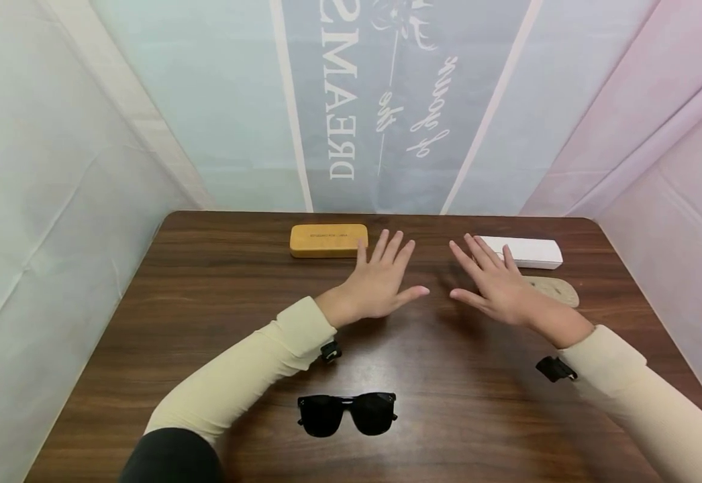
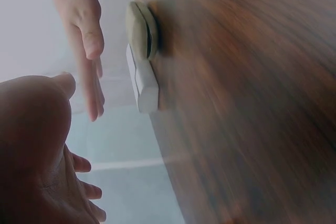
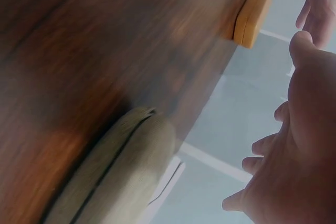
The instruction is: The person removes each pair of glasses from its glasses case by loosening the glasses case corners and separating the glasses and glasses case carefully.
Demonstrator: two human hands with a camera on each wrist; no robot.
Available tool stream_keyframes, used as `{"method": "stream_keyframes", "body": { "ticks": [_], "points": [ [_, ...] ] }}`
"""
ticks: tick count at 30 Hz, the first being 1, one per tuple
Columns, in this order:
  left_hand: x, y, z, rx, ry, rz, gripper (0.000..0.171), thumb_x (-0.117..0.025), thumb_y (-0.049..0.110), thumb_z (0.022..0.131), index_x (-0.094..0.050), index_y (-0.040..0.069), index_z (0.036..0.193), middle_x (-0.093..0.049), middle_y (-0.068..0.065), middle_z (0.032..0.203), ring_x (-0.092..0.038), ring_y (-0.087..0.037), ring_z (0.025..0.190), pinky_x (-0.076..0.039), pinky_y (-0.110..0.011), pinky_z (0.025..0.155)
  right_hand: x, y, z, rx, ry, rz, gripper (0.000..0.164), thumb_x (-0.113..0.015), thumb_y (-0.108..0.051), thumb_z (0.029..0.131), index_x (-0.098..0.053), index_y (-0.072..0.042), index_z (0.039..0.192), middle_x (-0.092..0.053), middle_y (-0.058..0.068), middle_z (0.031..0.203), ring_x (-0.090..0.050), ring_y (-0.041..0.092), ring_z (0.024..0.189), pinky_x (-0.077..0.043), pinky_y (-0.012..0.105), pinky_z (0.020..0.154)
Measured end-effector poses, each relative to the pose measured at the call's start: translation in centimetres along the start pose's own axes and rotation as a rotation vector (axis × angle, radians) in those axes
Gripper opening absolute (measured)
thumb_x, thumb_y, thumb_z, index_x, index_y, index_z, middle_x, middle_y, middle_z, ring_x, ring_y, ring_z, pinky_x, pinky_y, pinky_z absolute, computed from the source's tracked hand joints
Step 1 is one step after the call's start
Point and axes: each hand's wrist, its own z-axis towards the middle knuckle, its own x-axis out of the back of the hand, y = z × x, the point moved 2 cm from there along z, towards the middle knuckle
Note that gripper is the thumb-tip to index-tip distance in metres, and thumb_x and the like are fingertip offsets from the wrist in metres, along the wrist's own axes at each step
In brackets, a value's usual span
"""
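Note:
Both hands hover over the table with fingers spread and nothing held. In the head view the left hand (image 1: 374,285) is just right of and nearer than a yellow glasses case (image 1: 329,241), its little finger overlapping the case's edge. The right hand (image 1: 498,285) hangs in front of a white case (image 1: 529,252) and a beige zippered case (image 1: 553,290), hiding part of each. Black sunglasses (image 1: 347,414) lie near the front, lenses toward the person. The right wrist view shows the beige case (image 3: 121,171) below the hand, apart from it.
The dark wooden table (image 1: 218,295) ends at a printed cloth backdrop (image 1: 242,121) behind, with pale cloth walls on the left (image 1: 43,201) and right (image 1: 683,208). Small black devices (image 1: 556,369) are strapped at both wrists.

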Motion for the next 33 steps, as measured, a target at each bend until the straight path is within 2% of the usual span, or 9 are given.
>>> {"method": "stream_keyframes", "body": {
  "ticks": [8, 13, 21, 28, 33],
  "points": [
    [-0.9, 2.4, 1.7, -0.053, -0.016, 0.004, 0.088, -0.035, 0.068, 0.102, -0.012, 0.011, 0.164, -0.005, -0.015, 0.17, -0.001, -0.034, 0.156, -0.008, -0.064, 0.12, 0.0, 1.9, -2.1, -0.03, 0.036, 0.009, 0.089, -0.057, -0.046, 0.103, 0.002, -0.021, 0.165, -0.001, 0.023, 0.168, -0.002, 0.044, 0.154, 0.001, 0.074, 0.113],
    [-1.2, 3.2, 2.9, -0.069, -0.019, -0.01, 0.088, -0.037, 0.067, 0.102, -0.015, 0.01, 0.164, -0.011, -0.016, 0.169, -0.012, -0.036, 0.155, -0.018, -0.057, 0.121, 0.0, 2.7, -3.1, -0.05, 0.048, 0.016, 0.088, -0.057, -0.045, 0.103, -0.002, -0.017, 0.165, -0.003, 0.026, 0.167, 0.001, 0.042, 0.154, 0.002, 0.074, 0.113],
    [-1.6, 4.3, 4.4, -0.126, -0.073, -0.061, 0.086, -0.043, 0.062, 0.102, -0.013, 0.011, 0.164, -0.012, -0.014, 0.169, -0.018, -0.028, 0.154, -0.026, -0.047, 0.12, -0.1, 4.2, -4.1, -0.076, 0.089, -0.031, 0.088, -0.059, -0.045, 0.102, -0.006, -0.013, 0.165, -0.007, 0.03, 0.165, -0.006, 0.047, 0.152, -0.002, 0.077, 0.11],
    [-2.9, 6.0, 6.4, -0.172, -0.084, -0.065, 0.082, -0.047, 0.059, 0.103, -0.018, 0.01, 0.163, -0.018, -0.012, 0.168, -0.025, -0.023, 0.152, -0.032, -0.039, 0.118, -0.1, 5.9, -5.7, -0.145, 0.089, 0.035, 0.088, -0.058, -0.041, 0.104, -0.001, -0.012, 0.164, 0.002, 0.031, 0.165, 0.002, 0.051, 0.151, 0.011, 0.075, 0.109],
    [-3.7, 7.8, 7.7, -0.185, -0.099, -0.035, 0.081, -0.046, 0.058, 0.103, -0.018, 0.011, 0.163, -0.021, -0.011, 0.167, -0.029, -0.021, 0.15, -0.035, -0.033, 0.115, 0.2, 7.3, -6.7, -0.186, 0.094, 0.076, 0.086, -0.055, -0.038, 0.106, 0.003, -0.011, 0.164, 0.005, 0.035, 0.163, 0.008, 0.052, 0.15, 0.012, 0.078, 0.106]
  ]
}}
